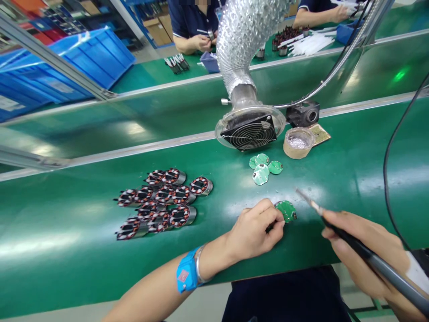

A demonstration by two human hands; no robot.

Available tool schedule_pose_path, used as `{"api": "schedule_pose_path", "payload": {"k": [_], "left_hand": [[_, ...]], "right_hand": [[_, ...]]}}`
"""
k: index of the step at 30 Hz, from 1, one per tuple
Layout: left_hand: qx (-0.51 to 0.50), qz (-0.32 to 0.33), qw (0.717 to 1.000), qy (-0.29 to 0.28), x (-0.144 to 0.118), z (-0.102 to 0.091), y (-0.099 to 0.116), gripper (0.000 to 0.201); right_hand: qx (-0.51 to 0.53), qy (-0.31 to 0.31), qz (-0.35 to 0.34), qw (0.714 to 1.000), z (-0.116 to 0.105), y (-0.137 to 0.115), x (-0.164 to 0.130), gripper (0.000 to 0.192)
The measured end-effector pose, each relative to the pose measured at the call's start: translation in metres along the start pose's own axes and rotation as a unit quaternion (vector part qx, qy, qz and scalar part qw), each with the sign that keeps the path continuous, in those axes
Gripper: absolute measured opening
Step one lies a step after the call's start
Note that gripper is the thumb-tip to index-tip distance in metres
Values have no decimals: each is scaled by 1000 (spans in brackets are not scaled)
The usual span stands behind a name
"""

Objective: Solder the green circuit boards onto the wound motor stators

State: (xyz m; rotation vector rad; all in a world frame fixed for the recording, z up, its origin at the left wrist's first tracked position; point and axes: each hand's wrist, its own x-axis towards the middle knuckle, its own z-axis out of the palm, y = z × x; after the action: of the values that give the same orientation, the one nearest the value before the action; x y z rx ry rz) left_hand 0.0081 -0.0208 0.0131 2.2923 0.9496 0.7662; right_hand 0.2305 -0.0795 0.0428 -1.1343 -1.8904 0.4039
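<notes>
So, left hand (255, 230): I pinch the round green circuit board (286, 210).
Right hand (363, 250): clenched on slim black soldering iron (351, 243).
Progress: four loose green boards (264, 167) wait untouched.

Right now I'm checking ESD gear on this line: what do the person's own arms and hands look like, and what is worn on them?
Both hands are bare, no gloves. The left hand has a bare forearm with no sleeve in view; its wrist carries a bright blue strap with a small reddish patch, and beside it a thin silvery bangle. The right hand shows nothing worn; its wrist runs out of frame.
</notes>
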Motion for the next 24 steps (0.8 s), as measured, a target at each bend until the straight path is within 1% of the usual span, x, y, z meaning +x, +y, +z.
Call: {"api": "schedule_pose_path", "payload": {"k": [1,2,4,6,9,10,12,14,16,18,20,22,24], "left_hand": [[-2,-1,1000,-2,0,0,0,6],[-5,-2,1000,-3,1,-1,0,6],[-24,3,1000,-9,2,-4,-3,7],[-71,20,997,-38,3,-10,-9,9],[-127,58,985,-101,1,-17,-20,15],[-127,66,984,-110,1,-18,-23,15],[-130,56,985,-100,0,-16,-25,12],[-169,1,983,-76,1,-11,-23,11],[-234,-93,966,-58,7,-6,-18,16],[-296,-194,934,-53,14,-2,-14,25],[-343,-268,898,-63,20,1,-12,33],[-375,-309,870,-87,24,1,-12,40],[-396,-328,850,-110,25,0,-13,44]], "right_hand": [[-3,17,-4,1000,6,3,4,48],[-5,16,-8,1000,13,7,8,50],[-3,-19,-27,999,27,14,15,44],[7,-57,-35,998,37,20,19,39],[20,-82,-23,996,43,25,19,40],[20,-85,-18,996,44,25,19,41],[18,-84,-16,996,44,25,18,43],[15,-80,-14,997,44,25,17,45],[13,-82,-3,997,44,25,17,46],[13,-90,14,996,43,25,17,45],[14,-106,31,994,40,25,19,45],[19,-120,42,992,38,25,24,46],[30,-117,40,992,36,24,32,45]]}}
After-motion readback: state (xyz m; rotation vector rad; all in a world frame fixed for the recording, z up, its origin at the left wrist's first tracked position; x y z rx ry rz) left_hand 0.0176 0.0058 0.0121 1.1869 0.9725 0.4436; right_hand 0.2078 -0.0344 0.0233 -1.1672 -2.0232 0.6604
